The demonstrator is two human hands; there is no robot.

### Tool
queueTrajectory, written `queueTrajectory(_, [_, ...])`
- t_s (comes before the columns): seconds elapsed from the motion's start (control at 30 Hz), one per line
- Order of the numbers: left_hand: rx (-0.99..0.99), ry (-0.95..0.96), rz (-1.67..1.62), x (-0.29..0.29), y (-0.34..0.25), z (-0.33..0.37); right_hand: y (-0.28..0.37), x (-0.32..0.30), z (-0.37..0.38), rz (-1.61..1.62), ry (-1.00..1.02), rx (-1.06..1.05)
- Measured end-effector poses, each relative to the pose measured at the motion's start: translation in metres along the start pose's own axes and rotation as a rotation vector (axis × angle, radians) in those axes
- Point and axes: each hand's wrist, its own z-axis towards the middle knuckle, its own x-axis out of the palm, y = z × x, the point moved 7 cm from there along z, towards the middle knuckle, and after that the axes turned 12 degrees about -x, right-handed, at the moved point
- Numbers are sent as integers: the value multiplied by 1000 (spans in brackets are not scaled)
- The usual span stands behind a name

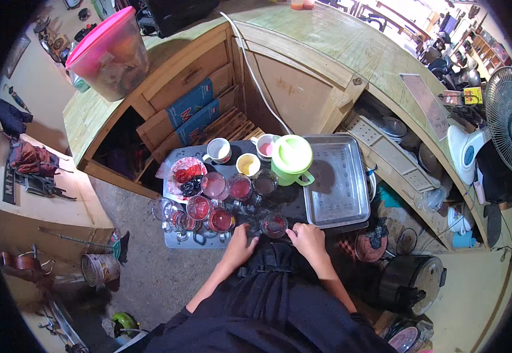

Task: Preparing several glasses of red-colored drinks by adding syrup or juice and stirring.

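a curved wooden counter [321,38] wraps around the far side, with a pink-lidded tub [115,62] on its left stretch and a standing fan [509,120] at the far right. a white cord [255,73] hangs down its front, and blue-printed cardboard [200,109] leans inside the left opening. on the floor to the right sits a big dark pot [397,282].

on the low table [294,203], a shallow metal tray [337,203] takes up the right end, its base speckled with drops. a green pitcher [291,156], its pale lid on, stands beside it. next come a yellowish mug [248,165] and two white mugs, the left one [218,151] and the right one [264,145]. at the left end a pink-and-white dish [164,172] holds a red heap and a black one. glass mugs [220,220] crowd between the dish and the left hand [240,246], several reddish inside.

the single glass [274,225] stands upright at the near edge of the table, round-rimmed, clear-walled and dark reddish within, between the left hand and the right hand [308,240]. both hands have curled fingers; from above, i cannot tell whether either grips the glass.
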Motion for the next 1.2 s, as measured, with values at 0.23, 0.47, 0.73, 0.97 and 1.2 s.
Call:
queueTrajectory(0.23, [-241,90,-598,-132,-28,55,-6,-16,-5,68,47,34])
queueTrajectory(0.47, [-307,-300,-152,-189,111,137,-15,-9,-5,161,58,18])
queueTrajectory(0.73, [-131,-40,501,-116,170,221,-23,-16,-14,274,26,42])
queueTrajectory(0.97, [-355,-34,764,-99,150,223,-35,-23,-28,589,-6,118])
queueTrajectory(1.2, [-280,-201,578,-121,171,215,-42,-28,-35,768,-23,93])
